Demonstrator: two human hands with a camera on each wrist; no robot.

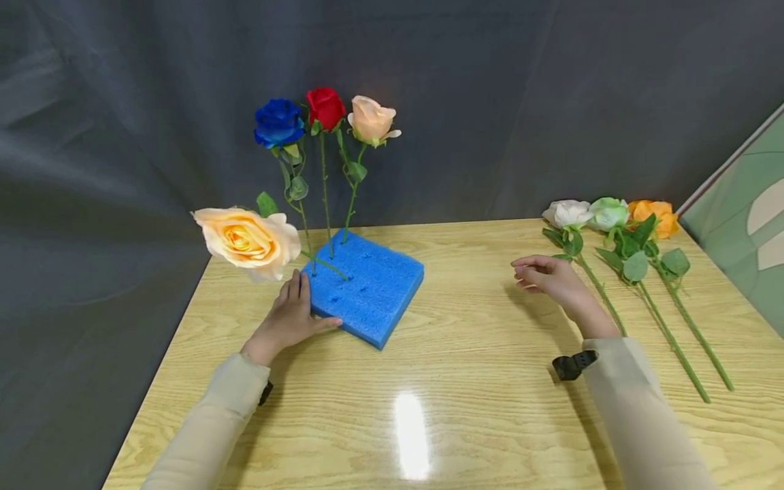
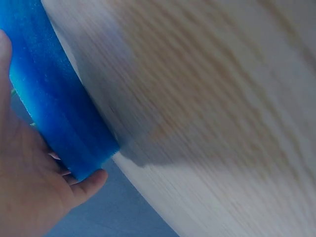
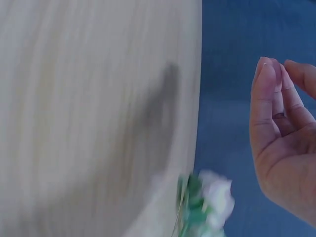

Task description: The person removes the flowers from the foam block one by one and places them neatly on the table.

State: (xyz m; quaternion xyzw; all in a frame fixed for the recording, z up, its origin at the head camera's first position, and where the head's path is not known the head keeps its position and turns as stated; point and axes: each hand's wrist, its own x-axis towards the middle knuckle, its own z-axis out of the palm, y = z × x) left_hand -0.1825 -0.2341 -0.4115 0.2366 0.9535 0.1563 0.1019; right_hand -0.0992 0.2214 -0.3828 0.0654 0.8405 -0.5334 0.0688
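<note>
A blue foam block (image 1: 382, 282) lies tilted in angle on the table's left half. At its left corner my left hand (image 1: 286, 321) grips it, thumb along the front side; the left wrist view shows this hand (image 2: 29, 182) around the block's (image 2: 64, 103) edge. A blue rose (image 1: 278, 123), a red rose (image 1: 325, 108) and a pale peach rose (image 1: 371, 121) stand in the block. A larger peach-yellow rose (image 1: 248, 239) leans left from it over my left hand. My right hand (image 1: 560, 286) hovers, fingers loosely bent and holding nothing, also in the right wrist view (image 3: 289, 133).
To the right of my right hand, a white rose (image 1: 567, 214), a light green rose (image 1: 609, 214) and an orange rose (image 1: 655, 218) lie on the wooden table (image 1: 484, 408), stems toward the front. A dark cloth (image 1: 465, 109) hangs behind. A green patterned panel (image 1: 753, 197) stands at the right.
</note>
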